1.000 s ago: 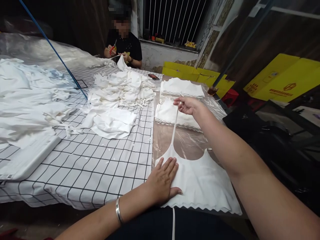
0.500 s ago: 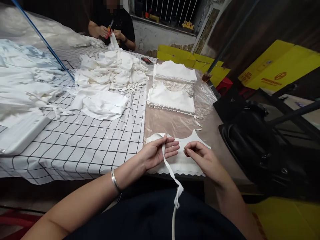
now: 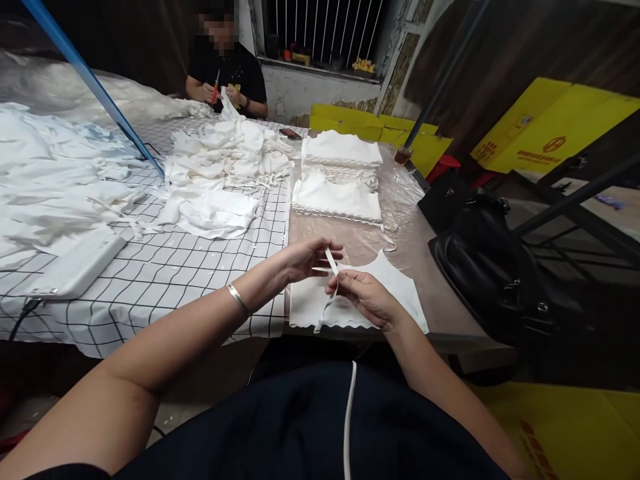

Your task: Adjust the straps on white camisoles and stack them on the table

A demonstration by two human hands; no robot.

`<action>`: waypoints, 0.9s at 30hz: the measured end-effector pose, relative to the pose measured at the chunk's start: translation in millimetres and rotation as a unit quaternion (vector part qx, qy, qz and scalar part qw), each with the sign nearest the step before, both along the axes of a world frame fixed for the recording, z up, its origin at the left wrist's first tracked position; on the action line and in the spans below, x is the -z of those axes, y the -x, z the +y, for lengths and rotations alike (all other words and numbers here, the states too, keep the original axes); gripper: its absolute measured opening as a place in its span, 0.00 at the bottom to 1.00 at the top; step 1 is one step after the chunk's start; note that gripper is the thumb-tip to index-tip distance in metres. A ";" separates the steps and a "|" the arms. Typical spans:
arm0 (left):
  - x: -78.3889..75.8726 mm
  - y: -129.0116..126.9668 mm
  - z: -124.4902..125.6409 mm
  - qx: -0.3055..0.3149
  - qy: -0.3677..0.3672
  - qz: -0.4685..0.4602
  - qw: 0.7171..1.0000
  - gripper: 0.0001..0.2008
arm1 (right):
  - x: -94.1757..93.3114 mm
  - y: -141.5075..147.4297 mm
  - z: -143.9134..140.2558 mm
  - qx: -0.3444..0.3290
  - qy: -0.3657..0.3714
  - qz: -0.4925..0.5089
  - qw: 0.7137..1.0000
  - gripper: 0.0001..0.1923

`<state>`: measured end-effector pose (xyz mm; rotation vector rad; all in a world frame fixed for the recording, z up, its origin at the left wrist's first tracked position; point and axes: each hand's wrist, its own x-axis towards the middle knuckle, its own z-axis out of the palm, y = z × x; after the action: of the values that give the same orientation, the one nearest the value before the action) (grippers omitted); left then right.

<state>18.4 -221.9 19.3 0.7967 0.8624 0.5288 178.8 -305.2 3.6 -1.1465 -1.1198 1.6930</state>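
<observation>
Garment, white [image 3: 395, 283], scallop-hemmed, lying flat on the plastic-covered table end [image 3: 420, 240] at its near edge, partly under both hands. Strap [image 3: 331, 261]: narrow white tape, pinched between the left hand [image 3: 307, 259] and the right hand [image 3: 364, 297], both closed in a fingertip grip; free end drops over the table edge. Second cord [image 3: 347, 420] runs down the dark lap. Neighbouring stock: two folded stacks [image 3: 337, 200] further along the plastic; loose heap of white pieces [image 3: 230, 157] on the gridded cloth [image 3: 165, 287]; co-worker's hands [image 3: 220, 93] at the far end, something red held there. Risks, as judged: strap may slip from so light a pinch; tugging could drag the garment off the near edge, since the slick plastic offers little hold; tape could twist or tangle with the lap cord.
</observation>
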 end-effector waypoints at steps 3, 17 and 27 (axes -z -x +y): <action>0.0 -0.4 18.5 -0.044 0.028 -0.004 0.999 0.12 | 0.8 -9.9 -13.7 -0.036 0.048 -0.023 0.998 0.21; 21.4 -15.7 61.0 -0.115 0.021 0.037 0.992 0.08 | -3.0 -33.8 -20.7 -0.103 0.137 -0.110 0.979 0.17; 26.8 -2.1 37.6 -0.038 -0.304 0.305 0.902 0.14 | -35.9 -40.1 54.9 0.115 -0.050 -0.122 0.985 0.12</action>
<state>20.4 -184.3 -7.5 1.5588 1.3342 0.6401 218.9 -250.3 39.5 -1.3886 -1.1567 1.3315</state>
